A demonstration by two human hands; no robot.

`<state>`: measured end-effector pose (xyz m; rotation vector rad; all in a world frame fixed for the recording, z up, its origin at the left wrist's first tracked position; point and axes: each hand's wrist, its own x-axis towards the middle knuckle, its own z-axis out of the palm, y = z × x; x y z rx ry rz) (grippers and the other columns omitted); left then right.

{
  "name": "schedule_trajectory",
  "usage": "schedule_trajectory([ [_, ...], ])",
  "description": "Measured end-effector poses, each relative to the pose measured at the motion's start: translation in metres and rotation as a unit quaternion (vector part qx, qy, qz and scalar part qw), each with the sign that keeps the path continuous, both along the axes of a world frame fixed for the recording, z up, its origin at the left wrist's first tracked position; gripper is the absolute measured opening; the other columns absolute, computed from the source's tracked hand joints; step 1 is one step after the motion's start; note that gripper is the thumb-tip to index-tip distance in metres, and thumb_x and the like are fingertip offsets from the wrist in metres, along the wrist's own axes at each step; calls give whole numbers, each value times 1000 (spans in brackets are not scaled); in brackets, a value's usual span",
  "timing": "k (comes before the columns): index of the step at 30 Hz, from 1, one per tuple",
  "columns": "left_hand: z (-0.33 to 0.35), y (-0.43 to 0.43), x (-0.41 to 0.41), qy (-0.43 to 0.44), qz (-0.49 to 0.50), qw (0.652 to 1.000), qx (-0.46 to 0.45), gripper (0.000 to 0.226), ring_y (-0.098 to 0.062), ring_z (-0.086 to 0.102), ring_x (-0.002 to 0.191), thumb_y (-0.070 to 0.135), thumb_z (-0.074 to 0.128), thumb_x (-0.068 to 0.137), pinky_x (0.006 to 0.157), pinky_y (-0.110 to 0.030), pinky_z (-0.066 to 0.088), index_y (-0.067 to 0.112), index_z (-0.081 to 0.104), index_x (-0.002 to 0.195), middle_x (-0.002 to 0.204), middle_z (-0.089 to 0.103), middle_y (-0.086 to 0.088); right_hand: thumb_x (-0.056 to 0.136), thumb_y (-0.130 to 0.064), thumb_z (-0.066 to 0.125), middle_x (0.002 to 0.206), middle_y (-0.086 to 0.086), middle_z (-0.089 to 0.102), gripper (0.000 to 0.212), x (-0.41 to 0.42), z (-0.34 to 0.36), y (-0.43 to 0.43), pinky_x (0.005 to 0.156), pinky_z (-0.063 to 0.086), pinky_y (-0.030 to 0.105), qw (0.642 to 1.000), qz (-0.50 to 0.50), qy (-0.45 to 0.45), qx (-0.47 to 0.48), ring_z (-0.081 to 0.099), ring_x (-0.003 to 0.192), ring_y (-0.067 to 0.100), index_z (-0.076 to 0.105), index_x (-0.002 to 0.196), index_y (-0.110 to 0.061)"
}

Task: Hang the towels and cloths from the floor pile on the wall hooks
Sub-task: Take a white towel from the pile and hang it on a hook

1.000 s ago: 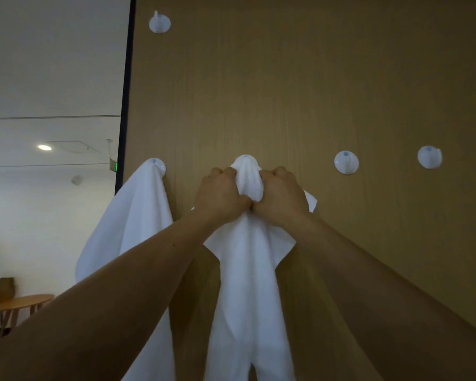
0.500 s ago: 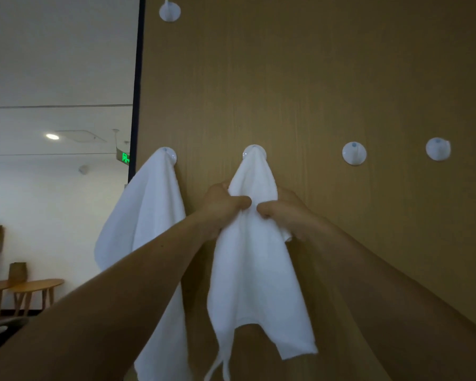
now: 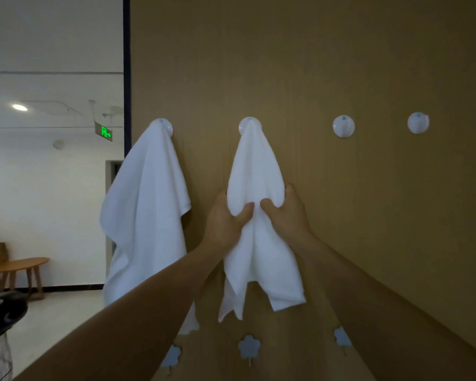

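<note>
The small white terry cloth (image 3: 256, 248) hangs by its top from a round white wall hook (image 3: 241, 129) straight above the fingers, against the brown wood-grain wall panel (image 3: 341, 64). The left hand (image 3: 223, 221) grips the cloth's left fold, its thumb laid across the front and the other fingers hidden behind the fabric. The right hand (image 3: 291, 215) grips the right fold in the same way, its fingers (image 3: 269, 204) curled round the cloth. Both hands hold it about halfway down, with the thumbs close together at the middle, and the loose lower corners dangle below the fingers. To the left of the left hand, a larger white towel (image 3: 146, 210) hangs from a second round white hook (image 3: 169, 128), apart from the cloth. To the right of the fingers and level with the cloth's hook, three bare round white hooks (image 3: 343, 126) sit in a row. Below the fingers, pale blue flower-shaped hooks (image 3: 249, 346) are fixed to the panel, partly hidden by the forearms. Far to the left, a green exit sign (image 3: 105, 132) glows under the ceiling.
</note>
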<state>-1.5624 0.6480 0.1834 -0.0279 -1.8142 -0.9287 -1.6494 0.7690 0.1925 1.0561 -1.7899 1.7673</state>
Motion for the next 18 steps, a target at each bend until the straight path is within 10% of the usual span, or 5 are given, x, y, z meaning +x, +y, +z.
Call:
schedule_trajectory([
  [11,-79,13,25,-29,13,999,-44,93,-12,34,137,55,63,80,114,-41,31,22,14,151,150,34,4,87,-46,64,133,-2,55,66,36,-83,27,84,43,20,997,-41,-51,43,54,109,8,39,140,-15],
  [18,-106,42,63,-102,165,975,-109,92,-27,17,145,48,60,86,118,-45,19,10,9,153,159,17,-10,89,-53,58,149,6,38,82,70,-126,82,107,40,41,983,-88,-68,145,44,131,21,22,151,-14],
])
